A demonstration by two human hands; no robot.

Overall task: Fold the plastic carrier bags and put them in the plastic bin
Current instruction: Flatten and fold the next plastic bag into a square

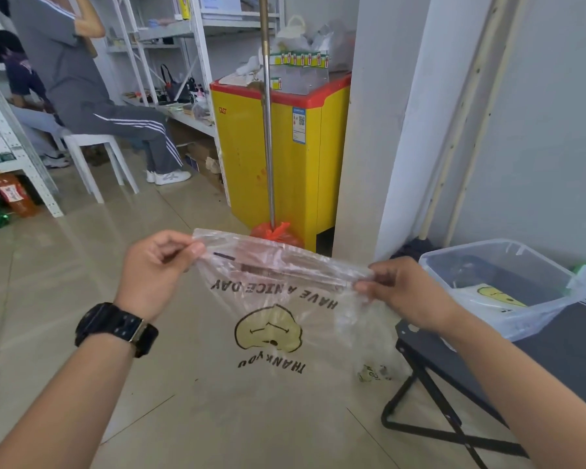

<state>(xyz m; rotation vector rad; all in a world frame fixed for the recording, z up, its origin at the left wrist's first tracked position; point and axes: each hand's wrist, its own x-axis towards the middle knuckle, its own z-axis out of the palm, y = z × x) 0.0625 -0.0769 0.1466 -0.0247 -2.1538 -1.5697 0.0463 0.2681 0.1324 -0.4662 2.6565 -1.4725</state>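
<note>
A clear plastic carrier bag [271,319] with a yellow smiley face and upside-down black lettering hangs in the air in front of me. My left hand [156,265], with a black watch on its wrist, pinches the bag's top left corner. My right hand [400,289] pinches the top right corner, so the upper edge is stretched between them. To the right, the clear plastic bin [508,262] stands on a black folding table [555,360]. A folded bag with a yellow print [494,296] lies inside the bin.
A yellow chest freezer with a red rim [285,147] stands ahead, a metal pole [268,130] with an orange bag at its foot leaning before it. Two people sit at the left by white metal shelves [170,45]. A white pillar [386,130] rises behind the bin.
</note>
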